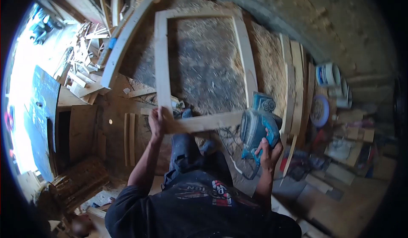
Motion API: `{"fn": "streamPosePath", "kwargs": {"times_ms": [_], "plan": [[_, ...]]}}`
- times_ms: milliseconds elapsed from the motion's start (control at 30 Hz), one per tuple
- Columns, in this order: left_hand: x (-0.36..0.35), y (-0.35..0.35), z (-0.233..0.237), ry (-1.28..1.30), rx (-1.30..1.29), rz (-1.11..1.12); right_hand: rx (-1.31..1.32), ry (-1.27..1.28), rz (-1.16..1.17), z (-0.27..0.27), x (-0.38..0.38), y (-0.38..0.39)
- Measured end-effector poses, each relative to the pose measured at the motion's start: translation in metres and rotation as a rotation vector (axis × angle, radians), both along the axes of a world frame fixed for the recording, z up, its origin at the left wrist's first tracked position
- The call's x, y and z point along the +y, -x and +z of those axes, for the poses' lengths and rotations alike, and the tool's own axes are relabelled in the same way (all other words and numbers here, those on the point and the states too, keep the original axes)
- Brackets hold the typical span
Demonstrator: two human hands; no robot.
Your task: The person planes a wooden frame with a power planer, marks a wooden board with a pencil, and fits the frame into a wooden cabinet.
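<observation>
The frame point(161, 59) is stretching toward 12 o'clock. The left hand point(156, 122) is gripping its 7-o'clock corner, seemingly steadying it; the right hand point(268, 151) is gripping the tool point(251, 127) at the 5-o'clock corner, likely for control. Boards point(290, 97) are lying toward 1 o'clock, pails point(325, 75) toward 2.

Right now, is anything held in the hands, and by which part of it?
The left hand holds the wooden frame at its near left corner; the right hand holds the teal power tool by its handle.
</observation>
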State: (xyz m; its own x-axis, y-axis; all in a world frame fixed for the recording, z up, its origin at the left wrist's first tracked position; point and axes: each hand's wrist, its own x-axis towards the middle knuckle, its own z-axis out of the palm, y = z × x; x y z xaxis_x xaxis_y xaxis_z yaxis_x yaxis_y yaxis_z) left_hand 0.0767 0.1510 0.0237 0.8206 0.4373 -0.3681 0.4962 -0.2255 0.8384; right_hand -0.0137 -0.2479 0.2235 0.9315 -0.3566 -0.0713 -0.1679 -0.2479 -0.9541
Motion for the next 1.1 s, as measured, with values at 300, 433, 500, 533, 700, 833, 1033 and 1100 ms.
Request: {"fn": "streamPosePath", "kwargs": {"times_ms": [300, 433, 500, 533, 700, 833, 1033, 1100], "plan": [[0.03, -0.027, -0.023, -0.445, -0.083, -0.093, 0.131, 0.007, -0.178, -0.01, -0.032, 0.15], [-0.012, -0.015, 0.005, -0.889, -0.571, -0.337, 0.158, 0.012, -0.174, -0.014, -0.031, 0.17], [-0.049, -0.007, 0.02, -0.75, -0.7, -0.676, 0.177, -0.022, -0.154, -0.032, -0.033, 0.177], [-0.066, -0.004, 0.025, -0.663, -0.723, -0.855, 0.202, -0.052, -0.129, -0.037, -0.033, 0.178], [-0.113, -0.007, 0.03, -0.659, -0.674, -1.178, 0.109, -0.123, -0.092, -0.071, -0.017, 0.157], [-0.12, -0.007, 0.03, -0.684, -0.614, -1.262, -0.001, -0.004, -0.049, -0.116, -0.011, 0.136], [-0.119, -0.011, 0.027, -0.61, -0.576, -1.259, -0.019, 0.238, 0.048, -0.125, -0.009, 0.104], [-0.119, -0.01, 0.032, -0.607, -0.544, -1.25, -0.032, 0.259, 0.029, -0.132, -0.009, 0.091]]}}
